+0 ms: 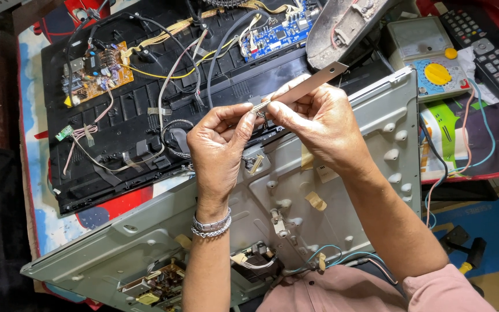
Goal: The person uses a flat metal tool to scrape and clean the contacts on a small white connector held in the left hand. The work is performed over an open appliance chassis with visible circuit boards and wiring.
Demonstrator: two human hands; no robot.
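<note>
My right hand holds a thin flat metal strip that points up and to the right. My left hand pinches the strip's lower end between thumb and fingers, and a silver bracelet sits on its wrist. Both hands hover above a large grey metal back panel of a flat screen set, which lies tilted across the workbench. Behind the hands lies a black plastic rear cover carrying a yellow-brown circuit board, a blue circuit board and several loose wires.
An analogue multimeter with a yellow dial stands at the right, with two remote controls beyond it. A curved grey part leans at the top. More small boards and cables sit at the panel's near edge. A colourful cloth covers the bench.
</note>
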